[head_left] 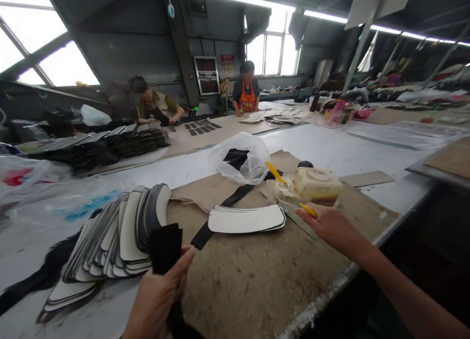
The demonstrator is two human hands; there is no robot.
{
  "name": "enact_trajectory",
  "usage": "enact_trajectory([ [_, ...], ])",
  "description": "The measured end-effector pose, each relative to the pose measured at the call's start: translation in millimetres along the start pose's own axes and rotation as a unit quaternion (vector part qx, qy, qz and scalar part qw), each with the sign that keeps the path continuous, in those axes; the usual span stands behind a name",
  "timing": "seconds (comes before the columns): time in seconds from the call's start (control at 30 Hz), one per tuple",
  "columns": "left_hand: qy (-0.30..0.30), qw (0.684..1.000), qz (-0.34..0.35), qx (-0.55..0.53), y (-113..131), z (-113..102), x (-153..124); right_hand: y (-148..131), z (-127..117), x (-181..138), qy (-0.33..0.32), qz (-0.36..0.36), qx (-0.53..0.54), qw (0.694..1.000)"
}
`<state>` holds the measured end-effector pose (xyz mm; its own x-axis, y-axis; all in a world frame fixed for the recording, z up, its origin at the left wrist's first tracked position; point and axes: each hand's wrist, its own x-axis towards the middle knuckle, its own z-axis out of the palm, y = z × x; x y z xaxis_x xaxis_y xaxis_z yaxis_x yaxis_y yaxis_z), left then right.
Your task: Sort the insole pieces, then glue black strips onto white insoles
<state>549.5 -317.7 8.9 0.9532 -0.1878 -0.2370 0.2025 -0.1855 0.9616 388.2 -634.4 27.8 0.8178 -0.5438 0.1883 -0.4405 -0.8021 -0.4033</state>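
Two hands busy. My left hand (pixel 165 285) was low at the near edge, thumb and fingers pinching a black strip (pixel 166 248); its top stood up flat above the grip, the rest hung below. My right hand (pixel 326 226) had fingers closed on a yellow stick (pixel 309 210), just beside the near side of a cloudy plastic container (pixel 318 183). Exact finger placement on the stick: couldn't tell, too small. A second yellow handle (pixel 274 172) leaned at the container's left end. Between my hands, a short stack of white curved pieces (pixel 246 218) lay flat on the brown board (pixel 238 280), over a black band (pixel 237 196) running diagonally. Larger fanned pile (pixel 123 231) of similar pieces sat left, near the strip. Plastic bag (pixel 259 160) with black stuff inside was behind the short stack.
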Motion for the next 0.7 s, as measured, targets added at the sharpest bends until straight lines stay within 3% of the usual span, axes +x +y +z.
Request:
enact_trajectory([
  [0.13, -0.062, 0.996, -0.037, 0.058, 3.1, 33.2, 58.8, 24.3, 46.1, 41.9, -0.137, 0.042, -0.025, 0.989],
  [0.27, -0.075, 0.991, -0.062, 0.089, 2.6, 56.6, 105.0, 31.2, 70.8, 66.9, -0.197, 0.058, 0.004, 0.979],
  [0.37, -0.091, 0.988, -0.085, 0.092, -1.4, 71.9, 121.1, 29.7, 76.6, 76.9, -0.213, 0.07, 0.026, 0.974],
  [0.5, -0.1, 0.988, -0.1, 0.068, -5.1, 81.4, 114.2, 23.9, 75.2, 76.4, -0.215, 0.063, 0.06, 0.973],
  [0.6, -0.074, 0.991, -0.096, 0.063, -12.9, 69.9, 88.7, 17.0, 60.5, 66.0, -0.197, 0.038, 0.073, 0.977],
  [0.7, -0.027, 0.985, -0.055, 0.161, -30.8, 45.2, 56.8, 9.8, 26.7, 57.3, -0.094, 0.022, 0.076, 0.992],
])
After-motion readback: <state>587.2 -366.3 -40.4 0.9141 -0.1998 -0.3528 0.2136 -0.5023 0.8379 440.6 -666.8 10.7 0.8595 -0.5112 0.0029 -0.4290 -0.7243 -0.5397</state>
